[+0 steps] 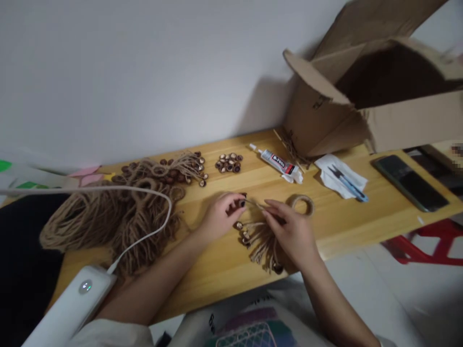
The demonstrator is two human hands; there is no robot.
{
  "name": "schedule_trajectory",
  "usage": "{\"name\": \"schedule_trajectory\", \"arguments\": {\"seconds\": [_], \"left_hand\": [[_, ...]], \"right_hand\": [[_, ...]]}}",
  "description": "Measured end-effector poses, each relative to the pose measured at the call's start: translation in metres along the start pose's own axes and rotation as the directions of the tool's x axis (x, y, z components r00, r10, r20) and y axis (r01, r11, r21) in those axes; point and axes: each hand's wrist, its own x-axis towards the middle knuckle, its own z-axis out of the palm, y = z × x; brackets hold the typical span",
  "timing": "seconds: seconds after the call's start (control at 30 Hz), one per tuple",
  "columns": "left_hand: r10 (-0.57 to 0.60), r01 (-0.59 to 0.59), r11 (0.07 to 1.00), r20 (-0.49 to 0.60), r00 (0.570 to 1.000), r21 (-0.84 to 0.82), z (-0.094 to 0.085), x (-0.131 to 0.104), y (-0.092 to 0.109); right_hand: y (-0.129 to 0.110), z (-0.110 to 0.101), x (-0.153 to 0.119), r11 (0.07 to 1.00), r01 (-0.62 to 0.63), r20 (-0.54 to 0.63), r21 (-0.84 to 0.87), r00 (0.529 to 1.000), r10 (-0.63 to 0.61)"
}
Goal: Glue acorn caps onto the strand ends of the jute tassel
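Observation:
Over the middle of the wooden table, my left hand [223, 214] pinches a small dark nut shell [242, 203]. My right hand [291, 229] has its fingers closed on a thin piece of twine [257, 205] that runs across to the shell. Below and between the hands lies a bunch of short twine strands [263, 243] with shells at their ends. A ring of twine [304, 204] rests just behind my right hand. Farther back are a small group of shells [229, 163] and a glue tube [278, 164].
Large twine bundles [87, 217] fill the table's left side, with a white cable and power bank [75, 303] in front. At right are a blue-handled tool [347, 183] on tissue, a phone [410, 183] and an open cardboard box [325, 115]. A red stool [430, 243] stands beyond the edge.

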Motion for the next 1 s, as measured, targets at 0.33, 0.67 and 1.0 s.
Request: {"name": "schedule_trajectory", "arguments": {"seconds": [0.33, 0.67, 1.0], "left_hand": [[-0.172, 0.146, 0.927, -0.044, 0.984, -0.345, 0.004, 0.001, -0.005], [-0.059, 0.055, 0.969, -0.011, 0.998, -0.239, 0.004, -0.001, -0.010], [0.142, -0.142, 0.989, -0.005, 0.990, -0.044, 0.001, 0.002, -0.010]], "right_hand": [[0.004, -0.006, 0.000, 0.991, 0.035, 0.081, -0.132, 0.996, -0.025], [0.005, 0.000, 0.000, 0.965, 0.218, 0.107, -0.148, 0.973, -0.203], [-0.008, 0.022, 0.003, 0.995, 0.097, -0.174, 0.016, 0.980, -0.092]]}}
